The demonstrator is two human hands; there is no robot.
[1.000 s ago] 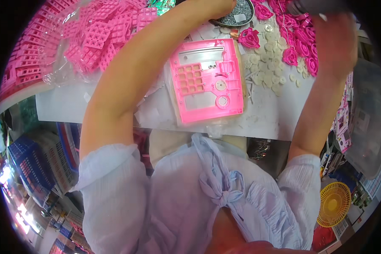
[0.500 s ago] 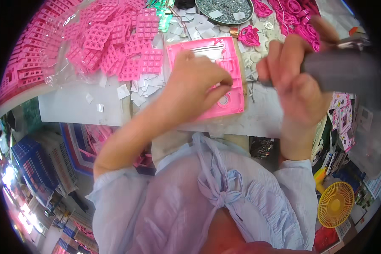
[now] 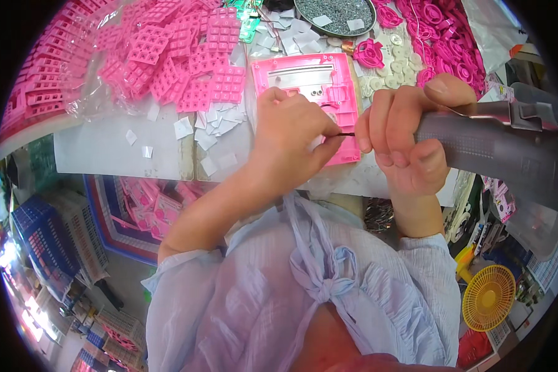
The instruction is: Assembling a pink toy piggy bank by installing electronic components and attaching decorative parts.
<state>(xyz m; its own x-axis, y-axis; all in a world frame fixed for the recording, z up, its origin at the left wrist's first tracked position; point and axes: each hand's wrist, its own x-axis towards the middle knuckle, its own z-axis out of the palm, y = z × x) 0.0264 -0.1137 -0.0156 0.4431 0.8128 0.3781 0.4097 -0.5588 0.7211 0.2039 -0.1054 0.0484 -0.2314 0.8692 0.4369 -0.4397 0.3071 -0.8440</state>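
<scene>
Pink panel point(image 3: 348, 113) lies hollow side up on the counter point(image 3: 118, 149), partly hidden beneath my left fingers point(image 3: 326, 126). These pinch at the grey driver's point(image 3: 489, 139) dark tip; cannot tell whether they hold anything more. My right fingers point(image 3: 398, 124) grip the driver. Panel uncovered, seemingly partway done; screws point(image 3: 336, 15) and keypads point(image 3: 167, 62) lie loose.
</scene>
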